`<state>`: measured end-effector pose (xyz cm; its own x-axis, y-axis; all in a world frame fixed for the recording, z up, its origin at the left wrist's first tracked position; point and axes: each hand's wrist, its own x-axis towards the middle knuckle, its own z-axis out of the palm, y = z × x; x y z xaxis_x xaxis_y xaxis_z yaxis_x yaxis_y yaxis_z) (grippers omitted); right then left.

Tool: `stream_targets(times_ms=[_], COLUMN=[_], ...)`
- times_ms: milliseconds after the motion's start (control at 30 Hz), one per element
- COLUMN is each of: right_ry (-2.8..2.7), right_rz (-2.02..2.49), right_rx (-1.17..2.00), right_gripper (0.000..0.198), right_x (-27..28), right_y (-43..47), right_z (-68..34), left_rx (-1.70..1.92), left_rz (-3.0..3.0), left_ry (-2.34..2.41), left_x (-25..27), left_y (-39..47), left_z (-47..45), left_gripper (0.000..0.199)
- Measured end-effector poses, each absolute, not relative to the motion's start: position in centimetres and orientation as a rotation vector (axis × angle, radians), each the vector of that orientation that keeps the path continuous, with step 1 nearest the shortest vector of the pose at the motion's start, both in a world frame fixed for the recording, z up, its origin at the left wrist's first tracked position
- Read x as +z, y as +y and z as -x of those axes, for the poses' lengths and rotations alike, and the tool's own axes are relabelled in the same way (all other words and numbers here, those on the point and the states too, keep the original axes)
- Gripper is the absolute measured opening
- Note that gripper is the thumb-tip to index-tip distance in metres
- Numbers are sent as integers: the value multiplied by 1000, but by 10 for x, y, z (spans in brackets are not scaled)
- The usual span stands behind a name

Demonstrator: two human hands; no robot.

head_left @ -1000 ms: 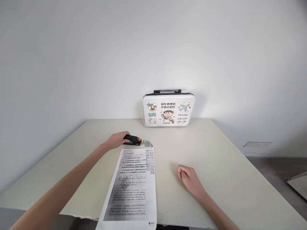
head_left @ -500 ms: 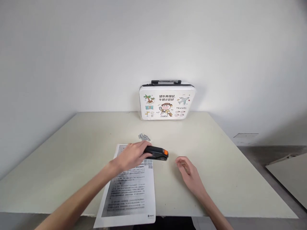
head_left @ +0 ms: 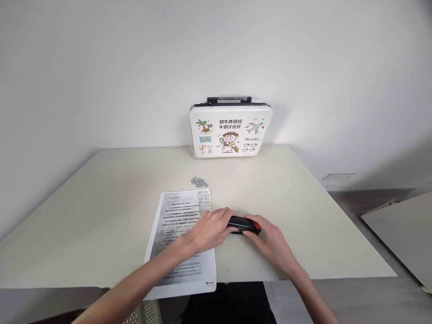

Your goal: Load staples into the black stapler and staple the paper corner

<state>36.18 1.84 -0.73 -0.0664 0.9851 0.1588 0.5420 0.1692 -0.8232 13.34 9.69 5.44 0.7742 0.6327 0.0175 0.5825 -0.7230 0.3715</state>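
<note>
A black stapler [head_left: 239,222] with an orange-red end lies sideways between my two hands, just right of the paper. My left hand [head_left: 212,228] is wrapped around its left part. At the orange end, my right hand [head_left: 270,238] grips it with thumb and fingers. Below my left forearm lies a printed sheet of paper [head_left: 182,274], partly covered by that arm; its lower edge hangs past the table's front edge. Beyond the top of the sheet sits a small heap of grey staple strips [head_left: 200,182].
A white travel case [head_left: 231,130] with cartoon prints and a black handle stands at the back of the pale table [head_left: 84,216], near the wall. On the right, past the table's edge, is another pale flat surface [head_left: 401,234].
My left hand has carried the stapler to the right, off the paper. My right hand, empty before, has closed on its orange end. The view has tilted down slightly.
</note>
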Motion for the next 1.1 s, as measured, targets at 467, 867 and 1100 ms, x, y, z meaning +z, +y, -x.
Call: stream_targets(times_ms=[467, 867, 1100], right_ry=[-1664, -1321, -1315], right_rz=[1419, 1458, 1458], right_rx=[904, 956, 966], right_gripper=[31, 42, 41], right_x=[-20, -26, -25], right_y=[5, 2, 3], right_z=[-374, -372, -373], left_rx=[572, 585, 624], left_rz=[-2440, -2618, -2569], left_ry=[1033, 1206, 1202], left_x=[13, -12, -13], left_y=[68, 57, 59], left_z=[-72, -67, -67], left_gripper=[40, 43, 39])
